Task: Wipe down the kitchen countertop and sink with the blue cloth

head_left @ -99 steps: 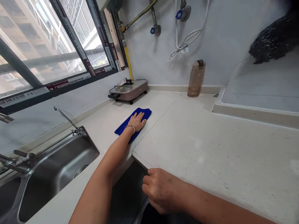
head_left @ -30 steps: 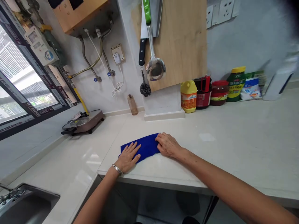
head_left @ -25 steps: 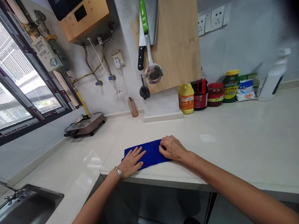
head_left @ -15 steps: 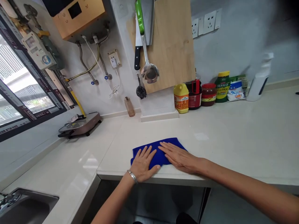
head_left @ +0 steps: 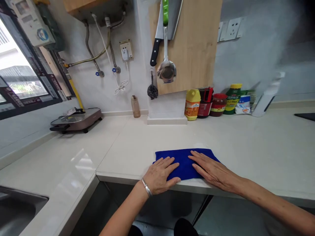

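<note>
A blue cloth lies flat on the white countertop, close to its front edge. My left hand rests on the cloth's left end with its fingers spread and a silver bracelet on the wrist. On the right part of the cloth lies my right hand, palm down and fingers stretched out. Both palms face the counter, so their undersides are hidden.
An electric pan stands at the back left, and a sink is at the front left. Along the wall are a bottle, a yellow jug, several jars and a spray bottle. A cutting board, cleaver and ladle hang above.
The view has tilted and shifted. My hands and the blue cloth have moved to the right along the counter, and the cloth looks more spread out between the hands.
</note>
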{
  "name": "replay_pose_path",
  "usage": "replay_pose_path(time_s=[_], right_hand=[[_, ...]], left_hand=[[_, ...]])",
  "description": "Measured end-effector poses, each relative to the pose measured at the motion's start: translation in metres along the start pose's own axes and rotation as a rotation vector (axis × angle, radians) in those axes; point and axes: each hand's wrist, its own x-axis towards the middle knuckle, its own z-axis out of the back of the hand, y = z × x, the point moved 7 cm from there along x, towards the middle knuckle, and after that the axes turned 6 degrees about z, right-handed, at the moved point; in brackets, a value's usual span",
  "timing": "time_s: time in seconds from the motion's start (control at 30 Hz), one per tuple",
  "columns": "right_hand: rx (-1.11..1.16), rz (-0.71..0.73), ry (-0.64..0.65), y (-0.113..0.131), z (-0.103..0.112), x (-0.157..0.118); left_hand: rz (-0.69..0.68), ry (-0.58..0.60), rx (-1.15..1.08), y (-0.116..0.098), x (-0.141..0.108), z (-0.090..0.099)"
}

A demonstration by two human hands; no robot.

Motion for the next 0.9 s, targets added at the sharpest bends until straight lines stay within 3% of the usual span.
replay_pose_path(time_s=[0.1,0.2,0.27,0.37,0.43,0.53,0.57,0.63,0.7,0.8,0.9], right_hand=[[-0.120,-0.155,0.077,0.016,-0.012,0.025],[-0.173,-0.316,0.112,0.033,-0.021,0.053],[-0.102,-0.325,0.147,0.042,-0.027,0.070],[0.019,-0.242,0.218,0.049,-0.032,0.090],[0.055,-0.185,0.256,0.052,-0.033,0.098],[0.064,-0.164,0.242,0.054,-0.030,0.104],[0.063,-0.168,0.230,0.053,-0.029,0.105],[0.076,-0.172,0.234,0.048,-0.027,0.103],[0.100,-0.176,0.269,0.038,-0.026,0.097],[0.115,-0.201,0.306,0.010,-0.020,0.077],[0.090,-0.255,0.299,-0.024,-0.010,0.044]], left_hand=[[0.003,-0.196,-0.174,0.012,-0.015,0.043],[-0.003,-0.562,-0.600,0.020,-0.045,0.100],[-0.014,-0.860,-0.809,0.021,-0.076,0.131],[-0.175,-1.402,-0.743,0.004,-0.141,0.166],[-0.299,-1.543,-0.751,0.000,-0.168,0.179],[-0.283,-1.396,-1.063,0.030,-0.159,0.192],[-0.161,-1.246,-1.110,0.044,-0.142,0.192],[0.199,-0.890,-0.840,0.068,-0.107,0.184],[0.320,-0.706,-0.710,0.087,-0.091,0.176],[0.382,-0.537,-0.597,0.107,-0.097,0.166],[0.439,-0.368,-0.489,0.133,-0.133,0.157]])
